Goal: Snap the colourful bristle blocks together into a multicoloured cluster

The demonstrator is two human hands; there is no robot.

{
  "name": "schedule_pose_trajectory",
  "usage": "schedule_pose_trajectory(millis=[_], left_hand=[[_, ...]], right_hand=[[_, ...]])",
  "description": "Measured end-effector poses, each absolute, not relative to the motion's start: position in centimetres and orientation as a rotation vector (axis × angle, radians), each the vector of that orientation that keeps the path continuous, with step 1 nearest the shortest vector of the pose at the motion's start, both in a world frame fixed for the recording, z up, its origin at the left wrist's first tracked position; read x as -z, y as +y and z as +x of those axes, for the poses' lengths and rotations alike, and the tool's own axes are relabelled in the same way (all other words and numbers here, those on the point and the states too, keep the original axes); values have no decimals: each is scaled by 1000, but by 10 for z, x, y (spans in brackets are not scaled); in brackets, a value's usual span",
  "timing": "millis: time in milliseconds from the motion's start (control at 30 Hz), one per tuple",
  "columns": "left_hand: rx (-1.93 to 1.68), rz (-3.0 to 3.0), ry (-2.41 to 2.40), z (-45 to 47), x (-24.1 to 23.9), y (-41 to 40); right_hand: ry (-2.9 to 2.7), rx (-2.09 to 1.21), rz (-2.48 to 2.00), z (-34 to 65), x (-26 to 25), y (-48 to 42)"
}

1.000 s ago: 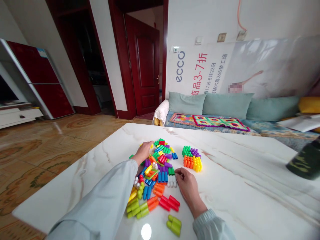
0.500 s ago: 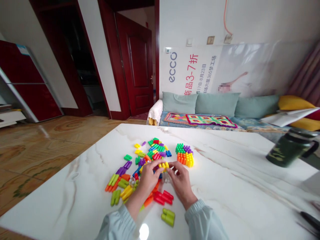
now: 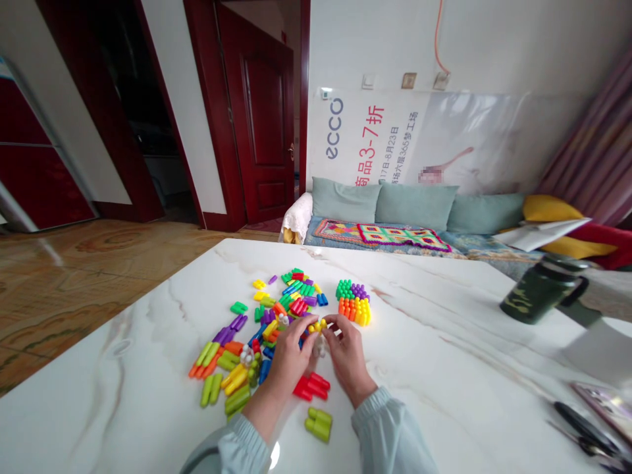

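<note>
Both my hands meet over a pile of coloured plastic building pieces on a white marble table. My left hand and my right hand pinch together on a yellow piece with a white piece just under it. A red piece lies between my wrists, and a lime-green piece sits nearer to me. An assembled block of green, purple, orange and yellow pieces stands just beyond my right hand.
A dark camouflage mug stands at the table's right. A black tool and a phone-like object lie at the near right edge. Behind the table is a sofa with teal cushions, and a red door beyond.
My left hand drew back from the far side of the pile to meet my right hand, and both now hold the yellow piece. The view swung to the right.
</note>
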State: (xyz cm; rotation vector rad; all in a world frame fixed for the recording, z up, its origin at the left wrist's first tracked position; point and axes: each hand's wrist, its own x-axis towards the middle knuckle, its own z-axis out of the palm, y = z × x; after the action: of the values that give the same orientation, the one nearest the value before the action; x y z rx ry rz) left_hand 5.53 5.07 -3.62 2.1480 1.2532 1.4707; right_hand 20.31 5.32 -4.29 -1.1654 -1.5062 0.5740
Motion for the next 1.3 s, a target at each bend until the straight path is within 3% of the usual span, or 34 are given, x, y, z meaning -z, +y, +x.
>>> schedule_pose_trajectory(millis=[367,733,1300], left_hand=[[-1454,2108,1261,56,30,46],[-1437,2115,1218,55,35,48],[-1439,2162,1220,55,32,46]], right_hand=[[-1371,42,-1884,268,34,45],[-1265,38,-1892,281,59,62],[-1276,-5,-1956,275,45,62]])
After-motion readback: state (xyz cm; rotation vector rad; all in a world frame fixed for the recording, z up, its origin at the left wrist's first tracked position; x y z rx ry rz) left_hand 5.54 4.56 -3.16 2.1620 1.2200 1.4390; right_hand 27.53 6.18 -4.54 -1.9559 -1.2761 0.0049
